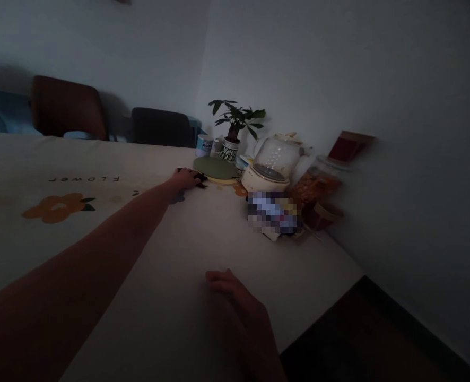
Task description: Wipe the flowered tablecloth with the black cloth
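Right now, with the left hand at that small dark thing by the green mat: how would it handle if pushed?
The dark thing looks flat and low under the left hand, so it would probably slide on the tablecloth, not roll. Material too dim to judge.

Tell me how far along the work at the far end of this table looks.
Early. The left hand is stretched out and lies on a small dark object beside the round green mat; whether it grips it is unclear. The right hand rests flat on the flower-print tablecloth. The small potted plant and glass-topped kettle stand untouched, and the dark object is not yet lifted.
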Tool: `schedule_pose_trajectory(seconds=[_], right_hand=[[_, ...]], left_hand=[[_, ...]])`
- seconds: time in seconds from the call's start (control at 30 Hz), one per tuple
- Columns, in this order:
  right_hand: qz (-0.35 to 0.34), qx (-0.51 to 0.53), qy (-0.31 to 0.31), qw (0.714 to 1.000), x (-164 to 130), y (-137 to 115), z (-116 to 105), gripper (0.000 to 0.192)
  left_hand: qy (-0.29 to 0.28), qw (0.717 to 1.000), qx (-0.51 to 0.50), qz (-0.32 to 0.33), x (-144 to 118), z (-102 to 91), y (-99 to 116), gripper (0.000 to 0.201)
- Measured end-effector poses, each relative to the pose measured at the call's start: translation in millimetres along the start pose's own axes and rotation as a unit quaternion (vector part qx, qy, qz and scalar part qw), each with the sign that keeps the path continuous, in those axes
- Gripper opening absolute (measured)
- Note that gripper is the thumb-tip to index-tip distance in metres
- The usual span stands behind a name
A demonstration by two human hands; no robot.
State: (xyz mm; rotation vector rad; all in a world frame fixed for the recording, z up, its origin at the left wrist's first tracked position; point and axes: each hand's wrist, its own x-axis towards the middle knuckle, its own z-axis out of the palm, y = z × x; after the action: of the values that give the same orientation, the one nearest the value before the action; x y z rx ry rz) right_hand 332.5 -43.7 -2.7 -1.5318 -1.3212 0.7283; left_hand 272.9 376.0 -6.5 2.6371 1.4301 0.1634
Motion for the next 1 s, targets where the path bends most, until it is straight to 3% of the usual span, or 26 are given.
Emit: schedule_pose_trajectory(seconds=[0.07,0.2,0.37,0.53,0.7,0.87,1.0], right_hand=[[-0.011,0.007,0.025,1.0,2,2,2,0.039],[-0.007,0.011,0.014,1.0,6,-6,2,0.033],[0.005,0.024,0.026,0.999,9,-16,1,0.027],[0.007,0.022,0.044,0.999,9,-17,4,0.027],[0.006,0.013,0.045,0.999,11,-18,4,0.031],[0.009,-0.006,0.038,0.999,11,-19,3,0.033],[-0.009,-0.019,0.034,0.999,10,-21,4,0.033]], left_hand=[[-0.005,1.0,0.0,0.018,-5,-1.1,-3,0.057],[-0.003,0.998,0.006,0.06,-28,-1.7,-13,0.054],[-0.008,0.991,0.014,0.134,-87,-3.9,-32,0.045],[-0.007,0.985,0.014,0.174,-171,-12.3,-60,0.054],[-0.003,0.981,0.001,0.192,-267,-18.2,-103,0.054],[0.02,0.982,0.003,0.188,-370,-14.3,-147,0.052],[0.042,0.983,0.018,0.175,-430,-9.8,-162,0.053]])
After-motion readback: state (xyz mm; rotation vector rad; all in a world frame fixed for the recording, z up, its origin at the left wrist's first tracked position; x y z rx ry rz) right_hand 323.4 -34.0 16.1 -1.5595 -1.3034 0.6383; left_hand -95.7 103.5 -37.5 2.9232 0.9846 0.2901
